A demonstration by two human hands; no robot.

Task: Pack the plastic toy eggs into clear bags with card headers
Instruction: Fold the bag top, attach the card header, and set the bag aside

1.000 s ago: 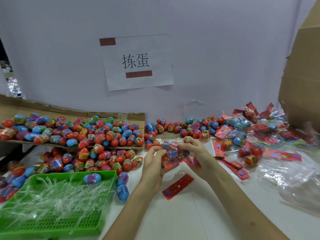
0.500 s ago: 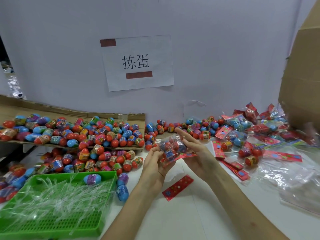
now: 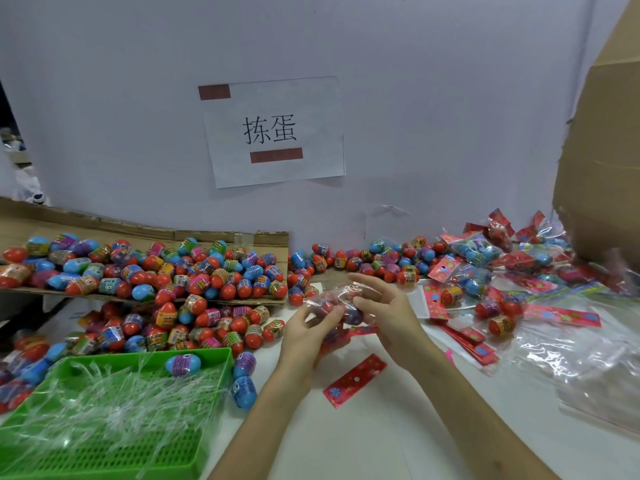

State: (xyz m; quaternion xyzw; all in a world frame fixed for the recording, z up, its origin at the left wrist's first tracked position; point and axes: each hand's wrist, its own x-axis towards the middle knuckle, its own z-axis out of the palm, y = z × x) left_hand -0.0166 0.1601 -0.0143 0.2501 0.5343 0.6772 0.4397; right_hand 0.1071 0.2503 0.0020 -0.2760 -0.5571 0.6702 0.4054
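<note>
A clear bag [image 3: 341, 301] with a few eggs inside is held up between both hands above the white table [image 3: 346, 441], in front of the row of loose eggs [image 3: 346, 259] along the wall. The bag is blurred, so the number of eggs in it cannot be told. Its left side is pinched by the left hand [image 3: 308, 332], whose fingers and thumb are curled onto the plastic. The right hand [image 3: 389, 315] is spread, its fingers [image 3: 363, 282] mostly straight and laid against the bag's right side and top. A red card strip [image 3: 349, 336] is seen just under the bag, between the hands; how it is fixed cannot be told.

A loose header [image 3: 355, 380] is lying flat on the table just below the hands. More eggs are heaped on a cardboard sheet [image 3: 242, 237] to the left. Packed bags [image 3: 481, 252] are piled to the right. A green tray [image 3: 114, 459] of clear strips is placed at the lower left.
</note>
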